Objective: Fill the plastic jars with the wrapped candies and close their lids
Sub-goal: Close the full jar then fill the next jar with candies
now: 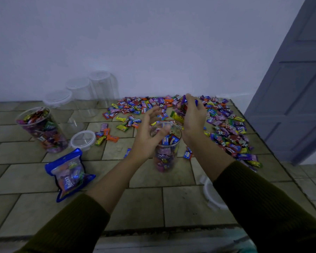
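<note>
The left hand [150, 132] is open with its fingers spread, at the rim of the partly filled plastic jar [165, 156], which stands upright in the middle of the counter [144, 203]. The right hand [193, 119] is curled round a bunch of wrapped candies [183, 106] just above and right of the jar's mouth. The loose candy pile [226, 128] is spread behind and to the right.

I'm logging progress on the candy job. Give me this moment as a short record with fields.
left hand: open, by the middle jar
right hand: grips candies above that jar
middle jar: partly filled, lid off
left jar: full, lid off, loose lid beside it
back jars: three, empty, lidded
candy pile: spread on the table behind
</note>
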